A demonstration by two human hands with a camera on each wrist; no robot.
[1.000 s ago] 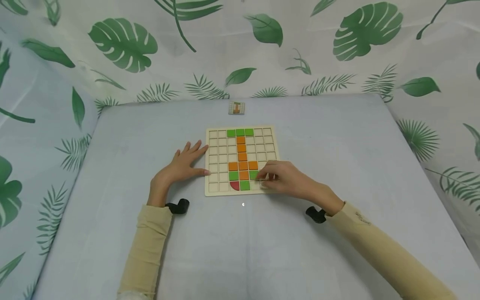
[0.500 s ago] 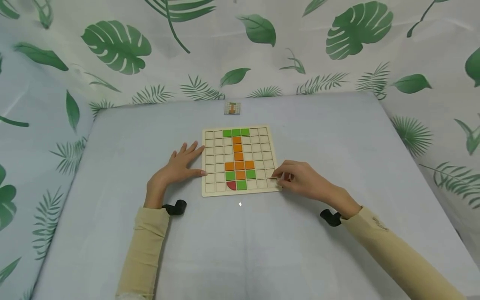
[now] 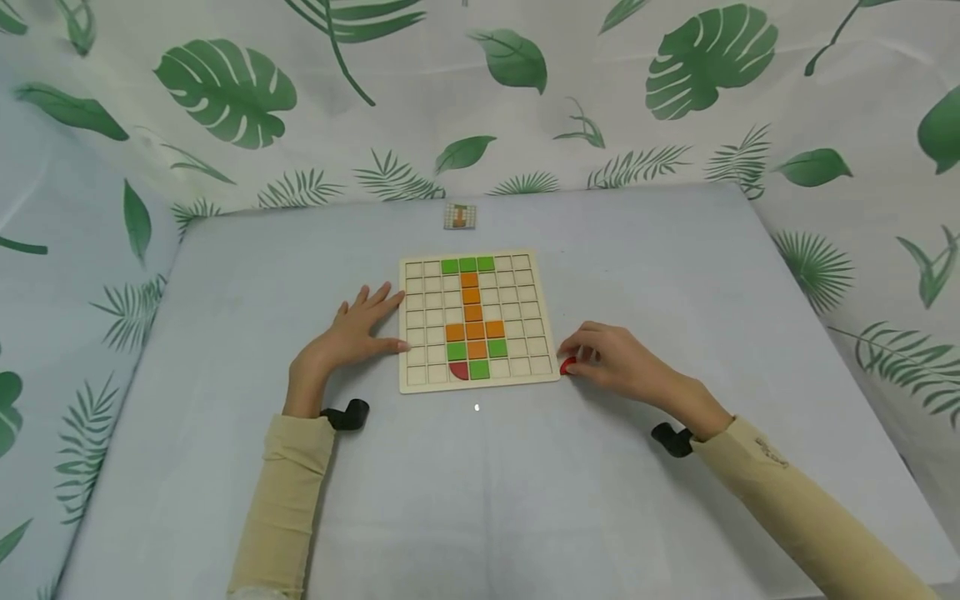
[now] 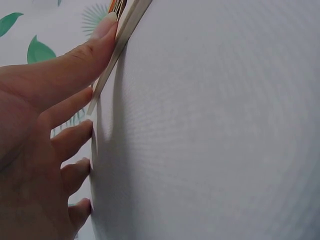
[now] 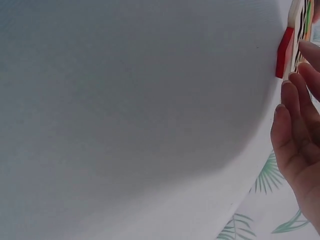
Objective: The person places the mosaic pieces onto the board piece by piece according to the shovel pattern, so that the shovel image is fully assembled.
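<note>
A pale square grid board (image 3: 418, 377) lies on the table, with green and orange square tiles and one dark red quarter-round tile (image 3: 459, 371) in its cells. My left hand (image 3: 348, 337) has its fingers spread, the thumb and index fingertip touching the board's left edge. Just beyond the lower right corner, my right hand (image 3: 615, 358) pinches a bright red piece (image 3: 567, 366) between thumb and fingers, low over the table. In the right wrist view the red piece (image 5: 284, 52) shows beside the board's edge, near the fingertips; its full shape is partly hidden.
A small pattern card (image 3: 460, 217) with a similar grid picture lies behind the board. Pale cloth (image 3: 480, 500) covers the table. A leaf-printed curtain (image 3: 405, 100) stands around the back and sides. A black wrist camera (image 3: 349, 415) sits on each wrist.
My right hand has moved right from over the board's lower right cells to just past its edge, where the red piece now shows. My left hand stays at the left edge.
</note>
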